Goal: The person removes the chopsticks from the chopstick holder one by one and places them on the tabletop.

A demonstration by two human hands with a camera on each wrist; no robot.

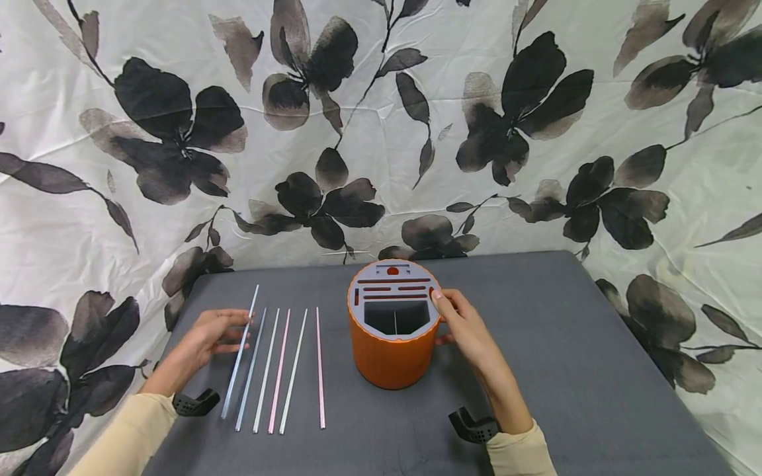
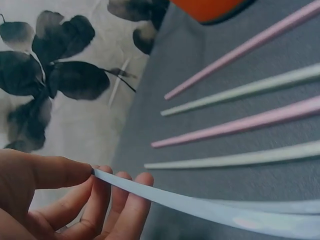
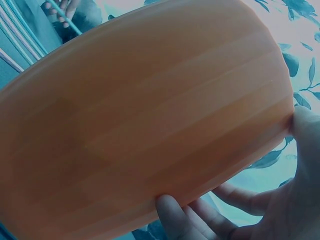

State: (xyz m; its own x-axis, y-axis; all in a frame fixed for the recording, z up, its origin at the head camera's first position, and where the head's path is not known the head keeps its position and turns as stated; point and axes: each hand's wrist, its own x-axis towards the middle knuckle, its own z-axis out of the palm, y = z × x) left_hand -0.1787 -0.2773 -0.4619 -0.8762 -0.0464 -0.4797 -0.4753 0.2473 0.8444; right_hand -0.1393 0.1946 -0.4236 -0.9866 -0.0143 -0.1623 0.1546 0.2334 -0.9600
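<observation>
My left hand [image 1: 215, 330] pinches a light blue chopstick [image 1: 239, 360] near its thin far end, between thumb and fingertips, as the left wrist view shows closely. Just right of it lie a second blue chopstick [image 1: 251, 370], a whitish chopstick [image 1: 266, 370], a pink chopstick [image 1: 279, 370], a pale green chopstick [image 1: 294, 370] and, farther over, another pink chopstick [image 1: 320, 370]. An orange round holder [image 1: 389, 363] with a grey slotted top [image 1: 376, 332] stands upright. My right hand [image 1: 467, 327] grips its right side, thumb at the rim and fingers against the wall [image 3: 150, 120].
The grey table [image 1: 565, 370] extends well to the right of the holder. Behind it hangs a white cloth [image 1: 428, 192] with dark flowers. Each wrist wears a black band, the left one [image 1: 196, 403] close to the chopsticks' near ends.
</observation>
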